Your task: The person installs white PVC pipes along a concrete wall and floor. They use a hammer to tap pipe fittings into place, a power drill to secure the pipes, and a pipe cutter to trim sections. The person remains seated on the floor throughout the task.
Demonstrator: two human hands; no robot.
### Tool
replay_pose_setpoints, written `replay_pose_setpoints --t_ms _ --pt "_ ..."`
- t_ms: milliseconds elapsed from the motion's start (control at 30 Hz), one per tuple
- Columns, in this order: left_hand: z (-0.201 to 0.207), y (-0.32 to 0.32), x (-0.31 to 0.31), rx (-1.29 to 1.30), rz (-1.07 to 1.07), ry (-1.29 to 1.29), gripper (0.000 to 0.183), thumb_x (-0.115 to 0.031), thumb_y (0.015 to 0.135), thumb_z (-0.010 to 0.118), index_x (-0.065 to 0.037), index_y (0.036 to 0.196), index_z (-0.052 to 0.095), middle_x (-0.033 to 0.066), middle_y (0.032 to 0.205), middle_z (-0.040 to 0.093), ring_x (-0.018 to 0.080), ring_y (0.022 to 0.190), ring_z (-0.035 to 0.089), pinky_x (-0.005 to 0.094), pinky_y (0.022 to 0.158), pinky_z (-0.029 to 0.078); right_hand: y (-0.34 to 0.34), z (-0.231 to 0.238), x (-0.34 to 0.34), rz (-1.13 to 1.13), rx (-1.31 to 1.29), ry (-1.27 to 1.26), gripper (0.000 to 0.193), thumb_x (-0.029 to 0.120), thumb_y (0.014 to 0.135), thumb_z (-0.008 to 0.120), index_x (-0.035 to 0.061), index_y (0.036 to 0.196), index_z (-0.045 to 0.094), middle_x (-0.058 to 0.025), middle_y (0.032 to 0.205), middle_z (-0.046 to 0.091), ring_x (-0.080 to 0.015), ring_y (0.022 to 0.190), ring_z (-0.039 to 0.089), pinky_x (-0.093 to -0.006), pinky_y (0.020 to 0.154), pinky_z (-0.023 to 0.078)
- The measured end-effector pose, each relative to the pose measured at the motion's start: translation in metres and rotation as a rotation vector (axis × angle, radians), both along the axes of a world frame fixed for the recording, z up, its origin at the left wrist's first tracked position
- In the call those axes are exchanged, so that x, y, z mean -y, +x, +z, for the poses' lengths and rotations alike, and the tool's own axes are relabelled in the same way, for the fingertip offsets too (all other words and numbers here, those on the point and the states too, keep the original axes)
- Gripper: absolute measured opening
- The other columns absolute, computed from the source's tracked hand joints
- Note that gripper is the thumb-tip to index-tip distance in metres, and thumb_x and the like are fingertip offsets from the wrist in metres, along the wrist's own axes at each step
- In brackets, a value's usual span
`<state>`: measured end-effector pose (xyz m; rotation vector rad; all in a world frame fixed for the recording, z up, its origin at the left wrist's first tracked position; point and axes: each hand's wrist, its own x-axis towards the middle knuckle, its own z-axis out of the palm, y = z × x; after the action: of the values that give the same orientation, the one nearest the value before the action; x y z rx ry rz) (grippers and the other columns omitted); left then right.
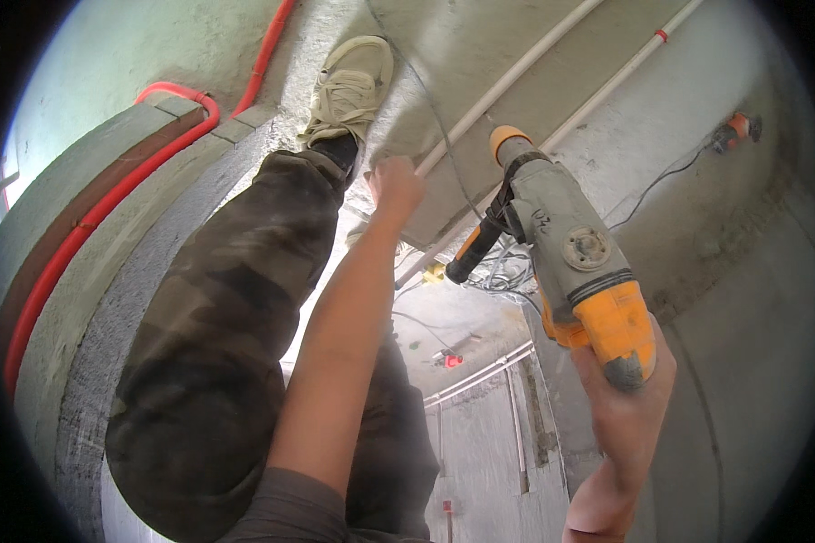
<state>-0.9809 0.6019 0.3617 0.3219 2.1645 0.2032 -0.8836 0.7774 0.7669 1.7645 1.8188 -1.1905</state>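
drill: grey and orange rotary hammer drill (578, 271), right of centre, held up off the concrete surface (752, 299)
axis: long axis runs from the rear grip up-left to the chuck; black side handle sticks out to the left
right hand (627, 398): fingers wrapped around the rear grip, carrying the tool
left hand (395, 185): fingers curled at a white conduit (507, 86); contact likely, grip not clear
nearer: the left hand is just left of the side handle
edges: second conduit runs parallel; red hose (91, 222) along the left wall; leg and shoe (349, 86) up-left
room: open concrete to the right of the drill
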Motion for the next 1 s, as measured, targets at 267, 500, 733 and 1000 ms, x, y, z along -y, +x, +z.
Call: replay_pose_setpoints --t_ms 267,500,733,1000 --pt "0.002 0.002 0.001 0.009 -0.01 0.043 0.017 -0.017 0.086 0.07 -0.007 0.095 0.081 0.0174 0.108 0.078 0.0382 0.111 0.072 0.0539 0.097 0.051 0.005 0.001 -0.02 0.136 -0.056 -0.031 0.025 -0.001 0.084 0.079 -0.0004 0.103 0.063 -0.0105 0.087 0.068 -0.0133 0.083 0.063 -0.0323 0.077 0.051" --pt "0.028 0.04 0.003 -0.464 0.138 0.211 0.022 -0.023 0.092 0.071 -0.005 0.105 0.073 0.0169 0.106 0.075 0.0384 0.104 0.071 0.0515 0.091 0.054 -0.002 0.002 -0.025 0.074 -0.018 -0.099 0.031 0.001 0.085 0.079 -0.0005 0.114 0.068 -0.0051 0.099 0.073 -0.012 0.091 0.066 -0.0305 0.085 0.053" --pt "0.143 0.073 -0.064 0.591 0.694 0.667 0.052 -0.036 0.113 0.055 -0.017 0.159 0.041 0.021 0.114 0.074 0.034 0.093 0.073 0.043 0.086 0.055 0.006 0.002 -0.011 0.008 -0.037 -0.046 0.029 0.002 0.086 0.08 -0.0017 0.111 0.067 -0.0091 0.097 0.073 -0.0141 0.09 0.067 -0.0317 0.084 0.052" --pt "0.134 0.085 -0.065 0.219 0.368 0.669 0.047 -0.028 0.116 0.043 -0.016 0.16 0.035 0.0278 0.131 0.07 0.0538 0.113 0.067 0.0584 0.092 0.054 0.013 -0.001 -0.009 0.033 -0.078 -0.037 0.029 -0.001 0.085 0.08 -0.0006 0.11 0.066 -0.008 0.093 0.07 -0.0145 0.087 0.065 -0.0317 0.082 0.052"
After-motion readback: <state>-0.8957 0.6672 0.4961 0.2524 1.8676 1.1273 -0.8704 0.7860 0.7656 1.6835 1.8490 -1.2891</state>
